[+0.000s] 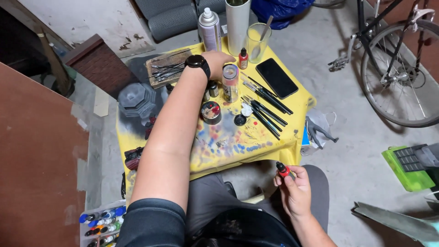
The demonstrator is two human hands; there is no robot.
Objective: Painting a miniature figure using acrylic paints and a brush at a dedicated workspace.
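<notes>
The left hand (218,58) reaches far over the desk (283,142), which is covered with a yellow, paint-stained cloth. Its fingers curl down near a tall clear jar (230,83) with a coloured label; whether they close on something cannot be told. A black watch (197,61) sits on that wrist. The right hand (295,190) stays low, near the person's lap, well apart from the left one, and it is clamped around a small dropper bottle (283,169) with a red body and a black cap.

At the far edge of the desk stand a spray can (210,29) with a white cap and a pale label, a tall plain cylinder (238,25), and a clear glass (257,42) that holds yellowish liquid and a stick. Just beside the glass is a second small red bottle (243,58). A low round pot (211,112) shows red and dark paint inside. Black brushes (265,107) lie beside a black phone (276,77). On the floor at the lower left, a tray (101,224) holds many small paint bottles with blue, orange and yellow tops.
</notes>
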